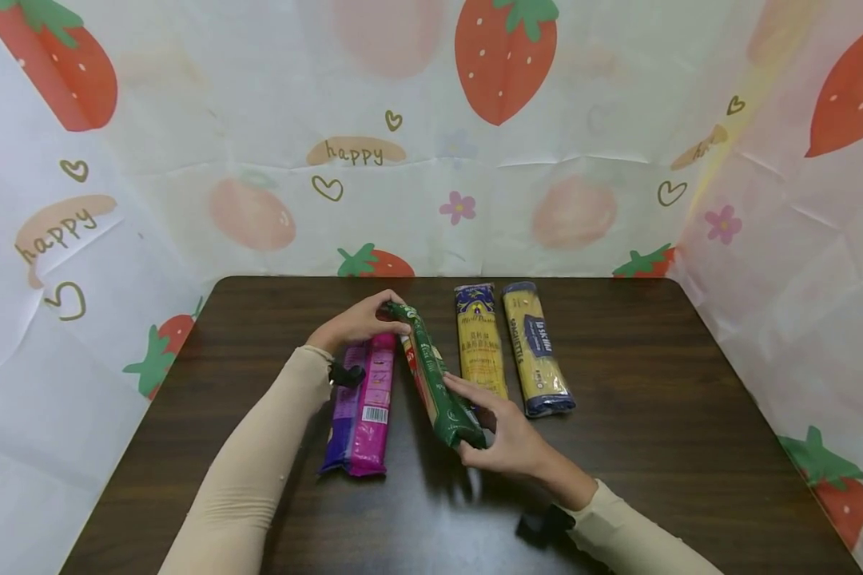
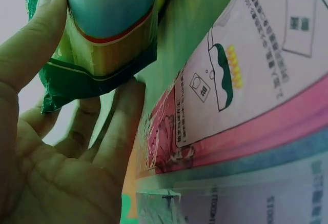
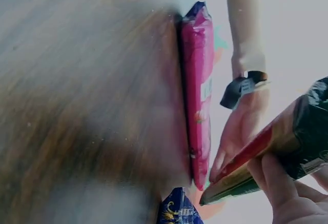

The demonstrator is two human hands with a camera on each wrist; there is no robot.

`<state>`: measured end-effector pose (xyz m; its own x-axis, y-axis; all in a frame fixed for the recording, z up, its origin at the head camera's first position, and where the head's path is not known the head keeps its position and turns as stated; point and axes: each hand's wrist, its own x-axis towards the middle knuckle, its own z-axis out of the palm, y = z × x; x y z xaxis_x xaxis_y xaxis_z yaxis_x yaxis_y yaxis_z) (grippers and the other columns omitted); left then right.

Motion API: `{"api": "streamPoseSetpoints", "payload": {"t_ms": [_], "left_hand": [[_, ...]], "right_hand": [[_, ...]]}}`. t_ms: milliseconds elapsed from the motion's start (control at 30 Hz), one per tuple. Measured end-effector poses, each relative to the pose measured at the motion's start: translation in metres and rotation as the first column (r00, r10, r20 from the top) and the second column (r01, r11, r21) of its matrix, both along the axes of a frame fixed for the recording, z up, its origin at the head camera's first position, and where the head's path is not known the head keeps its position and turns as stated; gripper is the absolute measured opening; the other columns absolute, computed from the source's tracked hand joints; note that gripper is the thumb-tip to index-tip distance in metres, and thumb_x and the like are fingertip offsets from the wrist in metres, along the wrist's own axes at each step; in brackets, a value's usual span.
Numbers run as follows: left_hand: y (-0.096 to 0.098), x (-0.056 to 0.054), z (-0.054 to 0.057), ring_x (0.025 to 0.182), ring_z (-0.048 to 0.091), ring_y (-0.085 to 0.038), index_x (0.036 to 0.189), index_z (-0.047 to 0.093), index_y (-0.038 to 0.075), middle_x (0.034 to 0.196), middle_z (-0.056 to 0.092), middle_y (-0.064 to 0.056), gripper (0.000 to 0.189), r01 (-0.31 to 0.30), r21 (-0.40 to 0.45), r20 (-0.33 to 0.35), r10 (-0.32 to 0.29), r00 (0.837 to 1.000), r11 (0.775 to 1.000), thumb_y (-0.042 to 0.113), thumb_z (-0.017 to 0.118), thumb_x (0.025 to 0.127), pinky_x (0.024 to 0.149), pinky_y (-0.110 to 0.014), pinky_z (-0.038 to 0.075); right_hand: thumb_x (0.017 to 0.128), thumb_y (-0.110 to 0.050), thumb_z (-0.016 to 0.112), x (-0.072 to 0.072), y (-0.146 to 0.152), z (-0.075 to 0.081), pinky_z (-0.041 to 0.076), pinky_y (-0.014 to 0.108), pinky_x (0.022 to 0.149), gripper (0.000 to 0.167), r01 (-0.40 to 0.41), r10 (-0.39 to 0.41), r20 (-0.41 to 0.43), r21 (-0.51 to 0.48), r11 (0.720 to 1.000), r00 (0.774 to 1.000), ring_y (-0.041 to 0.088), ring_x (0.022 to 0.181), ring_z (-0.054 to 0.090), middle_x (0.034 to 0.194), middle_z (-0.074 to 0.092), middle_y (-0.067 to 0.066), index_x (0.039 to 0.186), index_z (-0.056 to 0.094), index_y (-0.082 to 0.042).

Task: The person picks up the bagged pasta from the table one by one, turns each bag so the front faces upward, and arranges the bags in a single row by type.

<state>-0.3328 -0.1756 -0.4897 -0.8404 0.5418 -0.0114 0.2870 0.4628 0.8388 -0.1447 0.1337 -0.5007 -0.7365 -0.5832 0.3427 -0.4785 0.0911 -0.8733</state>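
A green packet of pasta (image 1: 429,375) is held above the table, tilted on its side, between both hands. My left hand (image 1: 357,320) grips its far end, thumb on one face and fingers around the other, as the left wrist view shows on the green packet (image 2: 110,55). The near end is gripped by my right hand (image 1: 511,435), its thumb and fingers on opposite sides. Below the left wrist lies a pink and purple packet (image 1: 372,415). In the right wrist view the pink packet (image 3: 197,90) rests flat on the table, apart from the green one.
Right of the hands, two yellow spaghetti packets lie side by side: one with a blue top (image 1: 482,343) and one with blue ends (image 1: 535,343). All rest on a dark wooden table (image 1: 640,447). A strawberry-patterned sheet (image 1: 417,184) surrounds the table's back and sides.
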Motion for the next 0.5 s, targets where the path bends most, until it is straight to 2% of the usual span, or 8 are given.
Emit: {"api": "streamPoseSetpoints", "payload": {"t_ms": [100, 233, 400, 433, 500], "left_hand": [[-0.0008, 0.0010, 0.0003, 0.105, 0.061, -0.026, 0.122, 0.055, 0.007, 0.119, 0.064, -0.013, 0.032, 0.021, 0.010, 0.016, -0.021, 1.000, 1.000, 0.015, 0.077, 0.102, 0.096, -0.042, 0.050], [-0.0007, 0.0012, 0.0007, 0.103, 0.065, -0.025, 0.123, 0.049, 0.007, 0.119, 0.063, -0.015, 0.030, 0.051, 0.057, 0.086, -0.056, 0.995, 0.997, 0.012, 0.073, 0.105, 0.093, -0.040, 0.055], [0.0015, 0.0022, 0.0016, 0.106, 0.071, -0.030, 0.128, 0.042, 0.005, 0.126, 0.057, -0.022, 0.033, 0.052, 0.175, 0.208, -0.089, 0.974, 0.983, 0.005, 0.067, 0.106, 0.092, -0.049, 0.063], [0.0020, 0.0029, 0.0020, 0.107, 0.072, -0.032, 0.129, 0.041, 0.004, 0.127, 0.055, -0.023, 0.034, 0.050, 0.191, 0.224, -0.093, 0.970, 0.980, 0.003, 0.067, 0.107, 0.091, -0.051, 0.063], [0.0025, 0.0034, 0.0019, 0.106, 0.071, -0.032, 0.131, 0.040, 0.005, 0.128, 0.054, -0.023, 0.035, 0.051, 0.189, 0.215, -0.092, 0.972, 0.981, 0.004, 0.066, 0.107, 0.090, -0.051, 0.064]], "right_hand": [[0.084, 0.004, 0.073, 0.0005, -0.0005, 0.0019, 0.058, 0.030, 0.098, 0.087, 0.001, 0.001, 0.047, -0.044, 0.999, 0.999, 0.029, 0.128, 0.058, 0.164, 0.043, 0.023, 0.165, 0.041, -0.004], [0.086, 0.005, 0.071, 0.0010, -0.0002, 0.0031, 0.059, 0.030, 0.090, 0.087, -0.007, 0.016, 0.101, -0.091, 0.996, 0.995, 0.023, 0.120, 0.062, 0.156, 0.048, 0.024, 0.167, 0.039, -0.007], [0.089, 0.009, 0.070, -0.0001, 0.0004, 0.0028, 0.058, 0.030, 0.096, 0.089, -0.036, 0.052, 0.113, -0.141, 0.989, 0.992, 0.026, 0.135, 0.058, 0.165, 0.039, 0.022, 0.169, 0.035, -0.009], [0.090, 0.009, 0.071, -0.0008, 0.0005, 0.0022, 0.058, 0.031, 0.098, 0.090, -0.043, 0.059, 0.108, -0.147, 0.988, 0.992, 0.029, 0.138, 0.057, 0.167, 0.037, 0.022, 0.169, 0.034, -0.009], [0.090, 0.010, 0.072, -0.0025, 0.0004, 0.0020, 0.056, 0.032, 0.103, 0.091, -0.056, 0.071, 0.094, -0.156, 0.986, 0.993, 0.036, 0.144, 0.052, 0.170, 0.034, 0.021, 0.170, 0.032, -0.010]]}}
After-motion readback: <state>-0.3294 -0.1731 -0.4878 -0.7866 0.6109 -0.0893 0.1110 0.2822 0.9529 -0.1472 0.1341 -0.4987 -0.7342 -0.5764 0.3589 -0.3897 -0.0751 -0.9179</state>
